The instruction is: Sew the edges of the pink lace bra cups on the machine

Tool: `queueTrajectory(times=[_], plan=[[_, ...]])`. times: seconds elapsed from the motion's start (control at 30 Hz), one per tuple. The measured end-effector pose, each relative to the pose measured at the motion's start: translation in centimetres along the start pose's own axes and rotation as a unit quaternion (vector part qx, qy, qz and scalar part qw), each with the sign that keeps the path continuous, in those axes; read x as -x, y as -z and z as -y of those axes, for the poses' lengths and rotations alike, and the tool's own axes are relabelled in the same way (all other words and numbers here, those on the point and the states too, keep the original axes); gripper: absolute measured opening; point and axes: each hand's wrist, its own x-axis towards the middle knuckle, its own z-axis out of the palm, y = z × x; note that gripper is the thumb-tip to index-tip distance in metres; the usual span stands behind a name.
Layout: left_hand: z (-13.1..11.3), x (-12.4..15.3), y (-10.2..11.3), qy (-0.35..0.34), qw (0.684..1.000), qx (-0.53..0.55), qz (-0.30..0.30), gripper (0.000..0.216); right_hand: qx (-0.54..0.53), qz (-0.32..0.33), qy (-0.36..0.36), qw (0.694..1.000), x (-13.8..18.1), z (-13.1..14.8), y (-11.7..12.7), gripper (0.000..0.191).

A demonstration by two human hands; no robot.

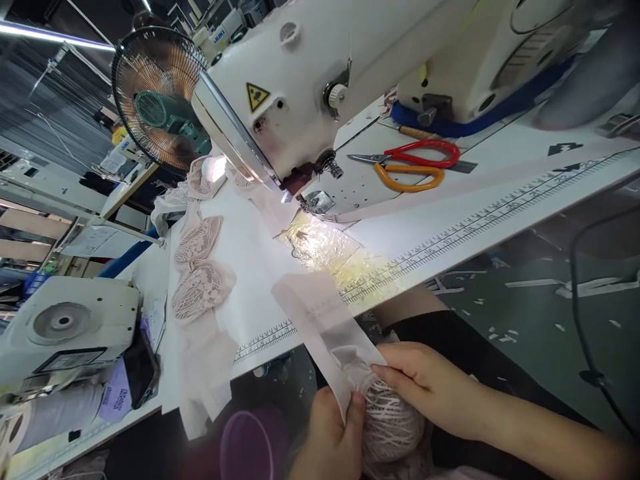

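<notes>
Below the table's front edge, my left hand (331, 433) pinches the end of a sheer white fabric strip (320, 320) between thumb and fingers. My right hand (425, 383) grips the same strip end together with a pale pink lace piece (390, 427) that lies under both hands. The strip runs up over the table edge toward the needle area (300, 200) of the white sewing machine (320, 87). Several pink lace pieces (200, 280) lie in a row on the white table (500, 200) left of the machine.
Red-handled scissors (425, 153) and orange-handled scissors (410, 177) lie on the table behind the needle. A ruler strip (475, 223) runs along the table's front edge. A fan (157, 100) stands at the back left. Another machine (65, 327) and a phone (140, 370) are at left. A purple bin (250, 443) sits below.
</notes>
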Motion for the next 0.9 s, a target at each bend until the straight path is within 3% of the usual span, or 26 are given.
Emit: queueTrajectory(times=[0.07, 0.13, 0.3, 0.37, 0.6, 0.9], plan=[[-0.1, 0.2, 0.1, 0.017, 1.000, 0.008, 0.000, 0.046, -0.002, 0.012, -0.014, 1.000, 0.0, -0.2, -0.3, 0.038], [-0.7, 0.1, 0.3, -0.009, 1.000, 0.016, 0.020, 0.043, -0.019, 0.019, -0.023, 0.999, 0.0, -0.2, -0.4, 0.037], [-2.8, -1.1, 1.0, -0.087, 0.984, -0.007, 0.154, 0.042, -0.027, 0.003, -0.002, 1.000, 0.3, 0.5, 0.2, 0.036], [-2.9, -1.4, 1.0, -0.096, 0.981, -0.001, 0.171, 0.045, -0.017, 0.014, 0.006, 1.000, 0.3, 1.0, 0.5, 0.034], [-1.2, -1.5, 0.5, -0.139, 0.980, 0.015, 0.144, 0.050, 0.039, 0.025, 0.022, 0.999, -0.3, 1.1, 0.3, 0.034], [-1.2, -1.4, 0.0, -0.115, 0.987, 0.089, 0.062, 0.052, -0.007, -0.044, -0.010, 0.999, -0.4, 1.1, 2.6, 0.050]])
